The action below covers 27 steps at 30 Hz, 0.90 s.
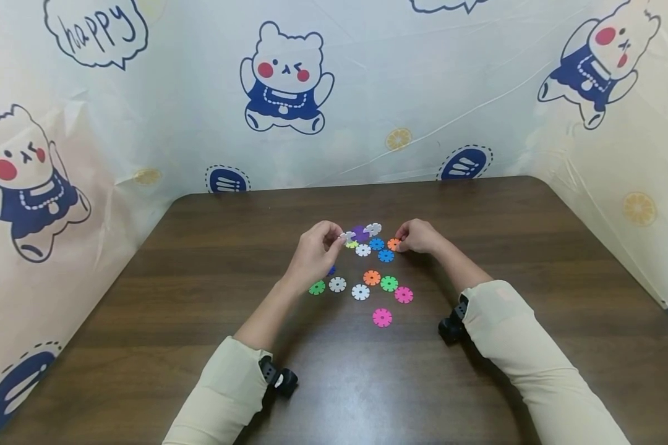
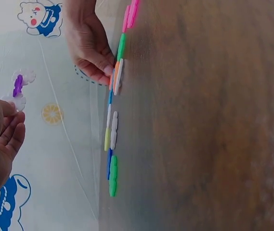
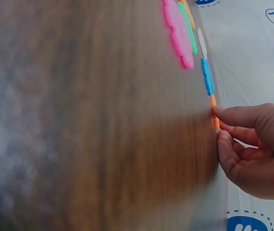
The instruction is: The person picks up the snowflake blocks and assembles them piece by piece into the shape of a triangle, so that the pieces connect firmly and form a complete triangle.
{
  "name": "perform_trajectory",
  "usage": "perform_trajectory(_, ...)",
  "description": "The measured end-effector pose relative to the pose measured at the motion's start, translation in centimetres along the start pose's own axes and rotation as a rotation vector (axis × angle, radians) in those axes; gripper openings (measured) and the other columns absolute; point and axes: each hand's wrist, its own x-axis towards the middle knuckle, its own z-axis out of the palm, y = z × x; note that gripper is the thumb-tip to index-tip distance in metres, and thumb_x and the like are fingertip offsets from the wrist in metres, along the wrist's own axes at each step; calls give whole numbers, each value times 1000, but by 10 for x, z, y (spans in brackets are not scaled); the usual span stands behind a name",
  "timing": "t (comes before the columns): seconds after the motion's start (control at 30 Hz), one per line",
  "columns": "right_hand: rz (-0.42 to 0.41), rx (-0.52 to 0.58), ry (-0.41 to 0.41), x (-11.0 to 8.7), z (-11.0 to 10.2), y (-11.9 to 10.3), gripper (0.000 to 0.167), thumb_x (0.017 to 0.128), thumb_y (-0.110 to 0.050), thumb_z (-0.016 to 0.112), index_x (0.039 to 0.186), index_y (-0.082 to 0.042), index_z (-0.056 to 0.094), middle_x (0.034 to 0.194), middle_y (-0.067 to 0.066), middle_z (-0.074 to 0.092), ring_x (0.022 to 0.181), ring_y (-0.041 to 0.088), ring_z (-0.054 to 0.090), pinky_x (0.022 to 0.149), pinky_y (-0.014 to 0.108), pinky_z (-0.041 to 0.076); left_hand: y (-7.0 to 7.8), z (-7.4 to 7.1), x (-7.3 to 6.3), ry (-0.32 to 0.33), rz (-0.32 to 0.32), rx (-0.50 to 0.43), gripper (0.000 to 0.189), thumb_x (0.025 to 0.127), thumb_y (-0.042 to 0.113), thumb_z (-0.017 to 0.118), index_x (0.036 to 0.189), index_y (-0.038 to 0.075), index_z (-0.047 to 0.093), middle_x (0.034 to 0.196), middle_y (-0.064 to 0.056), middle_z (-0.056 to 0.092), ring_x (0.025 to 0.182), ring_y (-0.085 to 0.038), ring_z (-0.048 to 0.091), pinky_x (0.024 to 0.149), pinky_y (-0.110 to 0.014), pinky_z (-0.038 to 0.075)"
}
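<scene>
My left hand (image 1: 312, 254) pinches one end of a short joined piece, raised off the table in the left wrist view. That piece is a purple notched disc (image 2: 18, 85) between two white notched discs (image 2: 27, 76). My right hand (image 1: 420, 237) has thumb and fingers at an orange notched disc (image 3: 214, 111), pinching its edge low at the tabletop. Beside that disc lie two blue discs (image 1: 386, 255) and a white disc (image 1: 363, 250). A yellow-green disc (image 1: 351, 245) shows partly under the raised piece, and a dark blue disc (image 1: 331, 271) peeks out behind the left wrist.
Nearer on the brown table (image 1: 334, 383) lie loose notched discs: a green disc (image 1: 316, 287), white discs (image 1: 360, 292), an orange disc (image 1: 372, 277), another green disc (image 1: 389, 283) and pink discs (image 1: 382, 317). A printed curtain (image 1: 367, 74) hangs behind the table's far edge.
</scene>
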Motion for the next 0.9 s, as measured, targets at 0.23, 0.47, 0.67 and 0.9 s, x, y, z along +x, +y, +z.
perform_trajectory(0.23, -8, -1, 22, 0, -1, 1, 24, 82, -8, 69, 102, -1, 59, 91, 12, 53, 84, 25, 49, 73, 33, 41, 0, -1, 0, -1, -2, 2, 7, 86, 0, 62, 91, 1, 57, 81, -6, 55, 71, -15, 52, 62, -23, 49)
perform_trajectory(0.47, -21, 78, 51, -2, -4, 6, 16, 84, -6, 65, 97, -1, 58, 88, 12, 55, 78, 24, 53, 68, 31, 45, 0, -1, 0, -13, -20, 10, 7, 87, 1, 62, 91, 1, 57, 82, -6, 55, 72, -15, 52, 63, -23, 49)
perform_trajectory(0.67, 13, 193, 56, -8, -6, 10, 13, 86, -5, 60, 98, 0, 58, 91, 13, 57, 79, 23, 57, 71, 31, 51, -1, -1, 0, -14, -28, 11, 7, 87, 2, 62, 91, 1, 57, 81, -6, 55, 71, -15, 51, 61, -24, 48)
perform_trajectory(0.9, 7, 347, 91, -22, -10, 7, 16, 86, -2, 58, 101, 2, 55, 93, 17, 56, 82, 26, 58, 77, 36, 52, -3, -1, 0, -11, -21, 5, 6, 87, 1, 62, 90, 1, 57, 80, -5, 54, 70, -15, 51, 61, -24, 48)
